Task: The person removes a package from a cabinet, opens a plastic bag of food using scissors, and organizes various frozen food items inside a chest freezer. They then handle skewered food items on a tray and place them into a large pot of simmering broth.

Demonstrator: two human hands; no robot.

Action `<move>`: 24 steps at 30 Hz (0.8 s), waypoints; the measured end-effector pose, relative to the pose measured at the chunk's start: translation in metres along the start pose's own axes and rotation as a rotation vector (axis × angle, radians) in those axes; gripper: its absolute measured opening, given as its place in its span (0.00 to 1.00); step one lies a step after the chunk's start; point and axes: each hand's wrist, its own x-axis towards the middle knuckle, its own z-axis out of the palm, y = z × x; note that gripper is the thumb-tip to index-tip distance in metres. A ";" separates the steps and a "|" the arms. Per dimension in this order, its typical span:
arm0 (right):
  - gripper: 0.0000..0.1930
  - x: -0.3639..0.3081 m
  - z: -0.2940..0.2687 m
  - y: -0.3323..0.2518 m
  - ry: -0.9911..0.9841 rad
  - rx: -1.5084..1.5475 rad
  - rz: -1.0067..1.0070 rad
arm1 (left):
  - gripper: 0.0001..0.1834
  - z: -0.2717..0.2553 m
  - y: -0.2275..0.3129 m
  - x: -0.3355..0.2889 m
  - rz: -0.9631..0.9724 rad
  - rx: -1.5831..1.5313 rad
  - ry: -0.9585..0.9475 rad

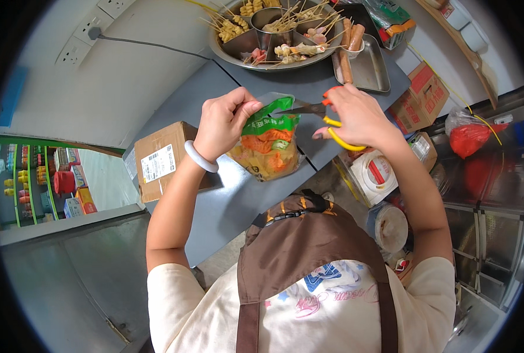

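Observation:
A clear plastic food bag with a green top and orange and yellow contents stands on the grey table. My left hand, with a pale bangle on the wrist, is closed on the bag's upper left edge. In my right hand is a pair of scissors with orange and yellow handles. Its blades are parted and reach the bag's green top; whether they have cut the film I cannot tell.
A brown cardboard box stands left of the bag. Beyond it sits a round divided metal pan of skewers. Sausages rest by a metal tray. Cartons and a white tub stand at the right.

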 end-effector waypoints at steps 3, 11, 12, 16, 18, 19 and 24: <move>0.30 0.006 0.034 0.035 -0.019 0.064 0.163 | 0.13 0.002 -0.010 -0.001 -0.140 -0.211 0.005; 0.22 0.032 0.147 0.077 -0.047 0.098 0.272 | 0.14 0.008 -0.011 -0.008 -0.272 -0.587 0.004; 0.24 0.036 0.130 0.060 0.052 0.130 0.246 | 0.12 0.007 -0.011 -0.012 -0.274 -0.516 -0.001; 0.28 0.037 0.033 -0.030 0.117 1.550 -0.190 | 0.12 0.002 0.009 -0.018 -0.234 -0.285 0.028; 0.26 0.045 0.033 -0.065 0.271 1.131 -0.216 | 0.11 0.003 0.015 -0.020 -0.262 -0.282 0.018; 0.23 0.048 0.035 -0.077 0.232 1.071 -0.154 | 0.11 0.002 0.016 -0.022 -0.277 -0.277 0.014; 0.05 0.040 0.044 -0.091 0.567 0.924 -0.033 | 0.35 -0.011 0.010 -0.051 0.015 0.284 0.251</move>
